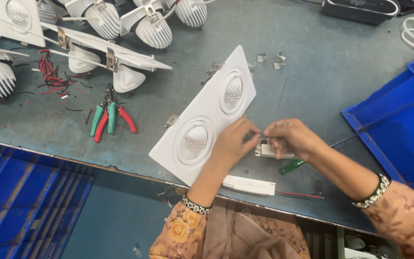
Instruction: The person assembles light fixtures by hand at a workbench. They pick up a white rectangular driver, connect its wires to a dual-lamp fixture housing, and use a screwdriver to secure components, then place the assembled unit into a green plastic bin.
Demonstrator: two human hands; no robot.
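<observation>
Nearest the camera, floral sleeves and beaded bracelets are seen. A small white connector block (268, 148) is pinched by the right hand (291, 137), its grip clamped on the top edge, at the desk's (312, 76) front beside the twin white downlight (207, 115). The left hand (231, 144) is closed on something tiny, possibly a wire. The block is judged light, rigid and slippery, best held by its sides.

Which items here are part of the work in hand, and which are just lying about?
In hand: left hand, right hand, small white connector block, twin-lamp white panel.
Lying about: green-handled screwdriver, pliers, white driver box, blue tray, wire scraps.
</observation>
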